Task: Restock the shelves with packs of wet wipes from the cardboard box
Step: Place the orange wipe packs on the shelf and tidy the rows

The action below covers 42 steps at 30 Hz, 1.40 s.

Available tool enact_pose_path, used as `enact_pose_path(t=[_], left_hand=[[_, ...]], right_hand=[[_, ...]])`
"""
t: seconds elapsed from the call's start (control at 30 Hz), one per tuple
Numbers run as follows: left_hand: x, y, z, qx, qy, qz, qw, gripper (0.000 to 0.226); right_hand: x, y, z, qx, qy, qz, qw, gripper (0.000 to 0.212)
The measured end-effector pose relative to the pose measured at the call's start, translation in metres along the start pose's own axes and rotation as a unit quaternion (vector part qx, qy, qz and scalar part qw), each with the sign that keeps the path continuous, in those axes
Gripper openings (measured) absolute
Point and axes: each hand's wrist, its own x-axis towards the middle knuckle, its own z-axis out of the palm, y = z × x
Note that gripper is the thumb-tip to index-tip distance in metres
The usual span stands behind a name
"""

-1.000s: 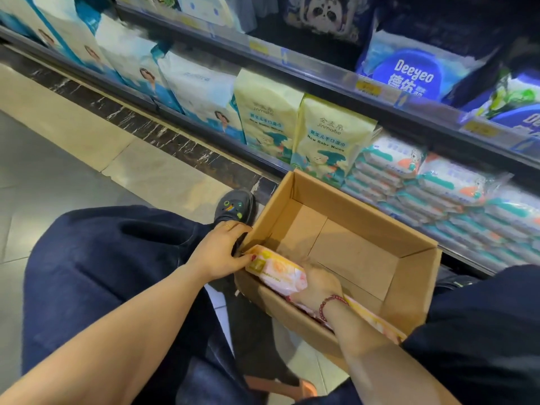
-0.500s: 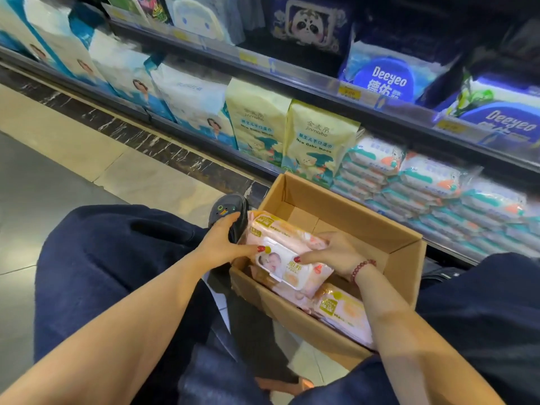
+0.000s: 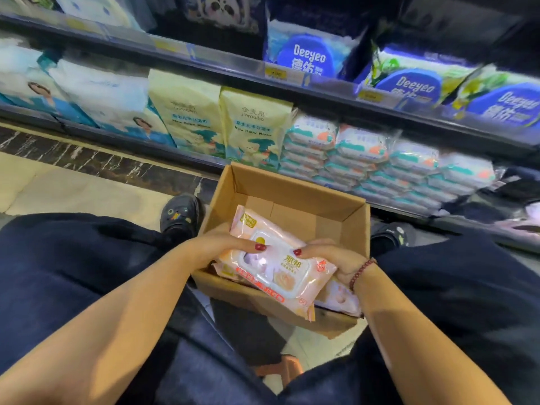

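Both hands grip one pink pack of wet wipes (image 3: 277, 267) held over the near wall of the cardboard box (image 3: 292, 185). The left hand (image 3: 217, 247) curls round its left end and the right hand (image 3: 333, 258) round its right end, thumbs on top. Half a second ago the pack sat lower, over the box's near left corner; now it is raised, overlapping the near rim. Another pink pack (image 3: 340, 298) lies inside the box at its near right corner. Beyond the box's far wall, the bottom shelf (image 3: 467, 228) carries stacked teal-and-white packs (image 3: 365, 159).
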Motion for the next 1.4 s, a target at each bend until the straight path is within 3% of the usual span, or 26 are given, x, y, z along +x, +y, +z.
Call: enact_pose_path(t=[0.07, 0.13, 0.2, 0.3, 0.43, 0.57, 0.63, 0.83, 1.03, 1.2, 1.4], left_hand=[[0.009, 0.0, 0.002, 0.004, 0.016, -0.013, 1.0, 0.061], [0.015, 0.003, 0.002, -0.002, 0.031, -0.01, 0.999, 0.049], [0.018, 0.004, 0.0, -0.033, 0.057, -0.009, 0.998, 0.04], [0.022, -0.001, -0.007, -0.094, 0.116, -0.01, 0.989, 0.036], [0.032, -0.012, -0.015, -0.13, 0.229, -0.03, 0.964, 0.029], [0.039, -0.023, -0.019, -0.131, 0.253, -0.042, 0.958, 0.029], [0.041, -0.025, -0.02, -0.116, 0.259, -0.041, 0.958, 0.027], [0.045, -0.03, -0.022, -0.113, 0.274, -0.054, 0.954, 0.028], [0.048, -0.038, -0.036, -0.168, 0.304, -0.065, 0.935, 0.061], [0.049, -0.044, -0.041, -0.178, 0.342, -0.093, 0.918, 0.057], [0.047, -0.046, -0.042, -0.136, 0.352, -0.109, 0.92, 0.051]], right_hand=[[-0.008, 0.002, -0.002, 0.019, -0.014, -0.006, 1.0, 0.023], [-0.009, 0.007, -0.007, 0.062, 0.019, -0.031, 0.997, 0.009], [-0.008, 0.014, -0.012, 0.104, 0.081, -0.063, 0.989, 0.018], [-0.006, 0.039, -0.029, 0.018, 0.16, -0.112, 0.981, 0.037], [-0.012, 0.078, -0.046, -0.179, 0.112, -0.057, 0.976, 0.05], [-0.006, 0.107, -0.05, -0.319, 0.08, -0.064, 0.942, 0.087], [-0.001, 0.115, -0.051, -0.36, 0.082, -0.062, 0.927, 0.091], [0.011, 0.118, -0.064, -0.272, 0.214, -0.054, 0.937, 0.081], [0.028, 0.109, -0.068, -0.165, 0.304, -0.035, 0.938, 0.08], [0.038, 0.107, -0.06, -0.151, 0.283, -0.053, 0.946, 0.089], [0.054, 0.1, -0.05, -0.039, 0.28, -0.014, 0.959, 0.055]])
